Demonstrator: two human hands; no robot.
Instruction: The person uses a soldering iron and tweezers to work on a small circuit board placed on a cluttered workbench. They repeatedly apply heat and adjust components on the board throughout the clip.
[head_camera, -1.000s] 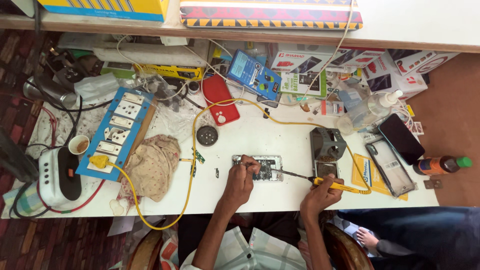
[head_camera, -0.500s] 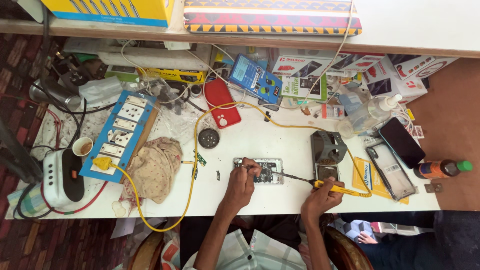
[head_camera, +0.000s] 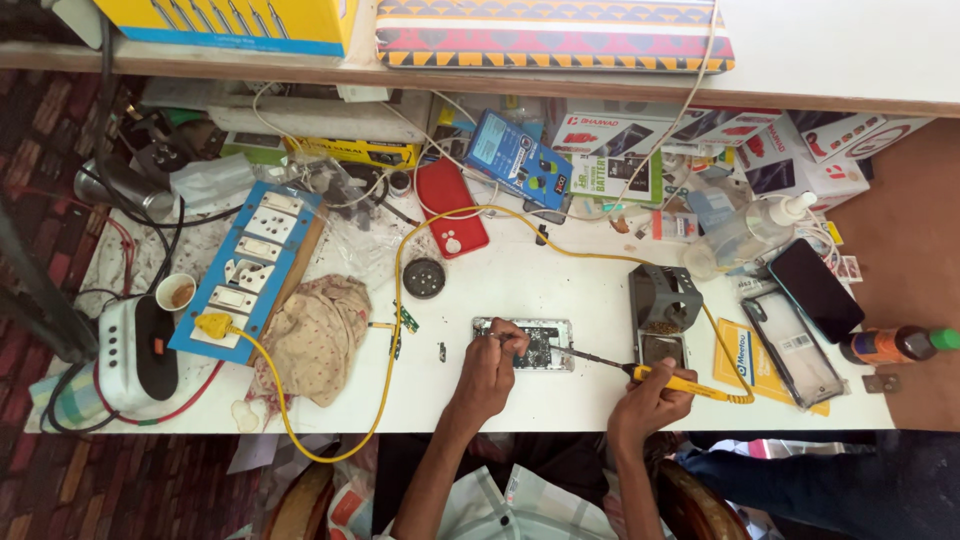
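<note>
An opened phone (head_camera: 540, 343) with its circuit board exposed lies flat on the white table (head_camera: 520, 290), near the front edge. My left hand (head_camera: 492, 368) rests on its left end, fingers pinched over the board; whether they hold a small tool I cannot tell. My right hand (head_camera: 648, 398) grips a yellow-handled soldering iron (head_camera: 680, 382), its dark tip reaching left onto the phone's right side. The iron's yellow cable (head_camera: 400, 270) loops across the table to a blue socket board (head_camera: 248, 265).
A grey soldering stand (head_camera: 664, 305) sits right of the phone. A red phone (head_camera: 452, 208), a black round tin (head_camera: 424, 277), a crumpled cloth (head_camera: 312, 335), a black phone (head_camera: 815, 290), a clear case (head_camera: 792, 350), a bottle (head_camera: 750, 232) and boxes crowd the table.
Both hands and the iron stay on the phone in nearly the same place; only the camera view has shifted slightly.
</note>
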